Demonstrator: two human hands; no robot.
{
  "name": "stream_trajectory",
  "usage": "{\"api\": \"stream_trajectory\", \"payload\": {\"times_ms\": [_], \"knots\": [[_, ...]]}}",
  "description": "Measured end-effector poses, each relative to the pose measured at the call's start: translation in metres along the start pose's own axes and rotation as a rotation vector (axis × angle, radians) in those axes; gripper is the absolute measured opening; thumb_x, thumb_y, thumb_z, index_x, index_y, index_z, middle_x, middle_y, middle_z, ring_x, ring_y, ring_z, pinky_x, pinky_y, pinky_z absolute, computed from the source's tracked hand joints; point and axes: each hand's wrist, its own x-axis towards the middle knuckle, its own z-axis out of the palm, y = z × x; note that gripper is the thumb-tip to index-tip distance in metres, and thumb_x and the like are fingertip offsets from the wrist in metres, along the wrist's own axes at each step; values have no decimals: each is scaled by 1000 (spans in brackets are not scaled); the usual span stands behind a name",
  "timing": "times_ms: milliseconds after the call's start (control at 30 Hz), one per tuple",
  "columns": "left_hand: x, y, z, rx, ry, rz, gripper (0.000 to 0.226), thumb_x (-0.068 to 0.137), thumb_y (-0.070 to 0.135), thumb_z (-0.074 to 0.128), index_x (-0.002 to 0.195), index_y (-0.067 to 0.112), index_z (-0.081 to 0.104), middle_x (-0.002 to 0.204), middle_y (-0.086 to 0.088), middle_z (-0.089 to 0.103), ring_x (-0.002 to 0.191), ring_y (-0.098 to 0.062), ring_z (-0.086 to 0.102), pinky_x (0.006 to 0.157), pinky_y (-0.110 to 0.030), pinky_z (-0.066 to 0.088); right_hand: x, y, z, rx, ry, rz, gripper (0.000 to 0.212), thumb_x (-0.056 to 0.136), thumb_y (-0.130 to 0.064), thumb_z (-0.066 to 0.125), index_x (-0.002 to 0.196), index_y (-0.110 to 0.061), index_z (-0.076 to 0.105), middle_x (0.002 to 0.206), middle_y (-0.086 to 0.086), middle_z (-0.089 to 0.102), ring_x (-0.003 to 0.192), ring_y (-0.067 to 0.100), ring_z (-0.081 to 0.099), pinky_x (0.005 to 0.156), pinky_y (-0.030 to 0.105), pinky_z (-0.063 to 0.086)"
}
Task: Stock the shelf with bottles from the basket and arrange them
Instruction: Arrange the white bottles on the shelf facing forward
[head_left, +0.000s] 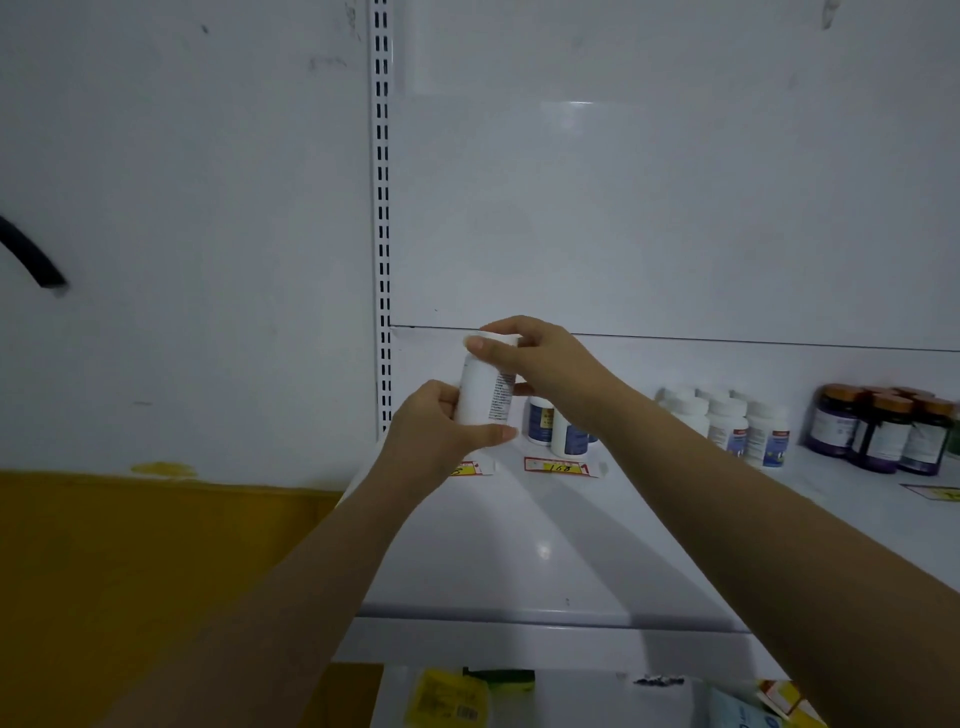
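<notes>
Both bare forearms reach over the white metal shelf (545, 551). The left hand (441, 434) grips the lower body of a white cylindrical plastic bottle (483, 392), held nearly upright above the shelf's left end. The right hand (537, 358) pinches its cap. Small blue-labelled white bottles (556, 428) stand just behind.

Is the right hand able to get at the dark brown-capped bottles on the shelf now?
Probably not yet: the right hand pinches the top of the white bottle that the left hand grips. The shelf before the dark brown-capped bottles looks open.
</notes>
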Motion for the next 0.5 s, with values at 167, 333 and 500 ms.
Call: {"api": "stream_trajectory", "payload": {"times_ms": [167, 333, 500], "knots": [[-1, 1, -9, -98, -182, -51, 46, 77, 25, 75, 118, 15, 56, 99, 5, 61, 84, -7, 60, 68, -14, 45, 2, 2, -8, 50, -2, 26, 39, 90, -28, 63, 126, -15, 58, 115, 5, 64, 101, 17, 63, 78, 23, 56], [1, -2, -8, -70, -174, -44, 40, 78, 28, 74, 111, 21, 53, 93, 7, 56, 77, -4, 54, 60, -13, 41, 3, 5, -8, 142, -48, 59, 40, 93, -25, 60, 131, -14, 53, 120, 6, 61, 106, 17, 62, 83, 29, 56], [-2, -4, -2, -125, -51, -54, 50, 71, 24, 81, 105, 19, 45, 95, 4, 57, 74, -4, 55, 54, -11, 40, 3, 1, -3, 96, -62, 96, 37, 87, -40, 63, 114, -15, 58, 105, 0, 65, 91, 11, 65, 66, 19, 55]]}}
